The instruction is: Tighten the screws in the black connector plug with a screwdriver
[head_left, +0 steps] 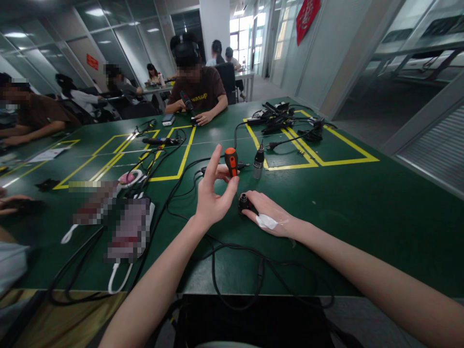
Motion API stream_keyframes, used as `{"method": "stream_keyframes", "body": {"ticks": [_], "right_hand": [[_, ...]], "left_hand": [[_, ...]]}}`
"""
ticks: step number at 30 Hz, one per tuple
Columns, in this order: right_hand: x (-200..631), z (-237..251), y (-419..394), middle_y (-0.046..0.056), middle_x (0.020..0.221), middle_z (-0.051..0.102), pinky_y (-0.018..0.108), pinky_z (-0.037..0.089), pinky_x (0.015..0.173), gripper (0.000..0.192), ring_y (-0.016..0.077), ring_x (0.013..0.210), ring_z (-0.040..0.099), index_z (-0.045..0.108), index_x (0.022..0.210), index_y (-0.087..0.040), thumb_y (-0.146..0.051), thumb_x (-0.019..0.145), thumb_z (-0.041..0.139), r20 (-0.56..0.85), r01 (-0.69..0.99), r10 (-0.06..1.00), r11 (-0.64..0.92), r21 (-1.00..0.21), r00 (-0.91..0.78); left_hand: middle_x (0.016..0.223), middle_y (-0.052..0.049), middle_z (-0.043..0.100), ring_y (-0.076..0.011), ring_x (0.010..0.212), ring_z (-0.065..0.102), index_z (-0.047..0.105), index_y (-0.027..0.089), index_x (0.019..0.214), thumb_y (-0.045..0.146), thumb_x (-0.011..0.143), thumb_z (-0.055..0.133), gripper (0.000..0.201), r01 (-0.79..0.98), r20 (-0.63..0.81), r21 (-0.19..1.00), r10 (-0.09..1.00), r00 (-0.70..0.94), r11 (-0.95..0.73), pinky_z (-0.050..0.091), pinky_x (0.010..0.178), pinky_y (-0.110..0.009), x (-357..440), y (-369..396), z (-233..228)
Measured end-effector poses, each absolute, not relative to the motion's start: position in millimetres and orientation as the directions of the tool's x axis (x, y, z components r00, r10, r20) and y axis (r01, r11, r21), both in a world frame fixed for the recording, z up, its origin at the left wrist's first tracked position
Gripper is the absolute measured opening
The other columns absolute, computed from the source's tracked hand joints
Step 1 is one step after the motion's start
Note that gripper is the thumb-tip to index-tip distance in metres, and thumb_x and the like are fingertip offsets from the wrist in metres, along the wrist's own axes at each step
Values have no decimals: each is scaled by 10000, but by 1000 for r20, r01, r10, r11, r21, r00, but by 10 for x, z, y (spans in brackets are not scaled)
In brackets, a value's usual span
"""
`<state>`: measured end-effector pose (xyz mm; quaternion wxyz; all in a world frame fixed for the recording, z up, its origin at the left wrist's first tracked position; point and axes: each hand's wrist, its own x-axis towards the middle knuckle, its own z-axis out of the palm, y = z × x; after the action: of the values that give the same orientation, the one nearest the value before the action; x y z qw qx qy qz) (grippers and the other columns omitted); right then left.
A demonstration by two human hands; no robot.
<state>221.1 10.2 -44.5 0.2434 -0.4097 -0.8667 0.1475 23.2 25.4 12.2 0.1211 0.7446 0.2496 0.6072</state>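
My left hand (213, 200) is raised over the table, thumb and fingers closed on a small screwdriver (231, 160) with an orange and black handle. Its handle end points up, and the shaft runs down toward the other hand. My right hand (271, 212) lies low on the table, wrapped round a black tool body (242, 205) with a round metal end facing up. White tape covers the back of that hand. Just beyond stands an upright black and silver tool head (258, 165) with a thin bit on top, touched by neither hand.
Black cables (235, 246) loop across the green table (344, 208) near me. Two phones (130, 227) with white cords lie to the left. A pile of black tools and cords (275, 118) is at the back right. A co-worker (197, 87) sits opposite, holding a dark tool.
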Motion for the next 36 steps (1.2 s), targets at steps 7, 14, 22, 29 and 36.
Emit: {"method": "stream_keyframes", "body": {"ticks": [7, 14, 22, 29, 36], "right_hand": [[2198, -426, 95, 148, 1177, 722, 485, 567, 941, 256, 318, 1046, 694, 601, 1262, -184, -248, 1016, 624, 282, 653, 786, 615, -442, -550], [2206, -444, 99, 139, 1164, 723, 484, 565, 928, 251, 313, 1030, 692, 600, 1255, -197, -243, 1011, 632, 296, 646, 784, 618, -448, -545], [2224, -425, 99, 137, 1141, 724, 477, 566, 912, 233, 316, 1019, 693, 606, 1240, -200, -253, 1014, 627, 290, 642, 786, 615, -458, -546], [2225, -406, 91, 146, 1140, 726, 477, 566, 908, 223, 321, 1026, 691, 602, 1229, -194, -236, 1010, 603, 263, 649, 795, 601, -468, -547], [2231, -424, 96, 128, 1115, 729, 466, 567, 895, 213, 315, 993, 695, 604, 1213, -211, -237, 1001, 615, 279, 653, 793, 605, -455, -541]], "left_hand": [[1024, -29, 764, -142, 845, 695, 276, 314, 1684, 255, 1041, 618, 730, 231, 850, 463, 503, 156, -856, 613, 803, -271, 224, 275, 96], [1385, -108, 714, -153, 956, 771, 365, 333, 1633, 258, 1078, 559, 593, 193, 851, 466, 497, 170, -864, 630, 818, -277, 222, 279, 122], [1284, -88, 755, -185, 994, 775, 412, 315, 1593, 268, 1005, 719, 665, 220, 853, 474, 507, 127, -853, 622, 865, -316, 236, 267, 133], [1494, -126, 646, -199, 1095, 754, 348, 325, 1631, 273, 1032, 654, 675, 186, 846, 495, 519, 121, -849, 637, 904, -316, 250, 270, 109], [1478, -128, 671, -222, 1115, 787, 379, 318, 1605, 243, 1063, 587, 586, 175, 844, 488, 513, 157, -855, 658, 896, -361, 244, 240, 146]]}}
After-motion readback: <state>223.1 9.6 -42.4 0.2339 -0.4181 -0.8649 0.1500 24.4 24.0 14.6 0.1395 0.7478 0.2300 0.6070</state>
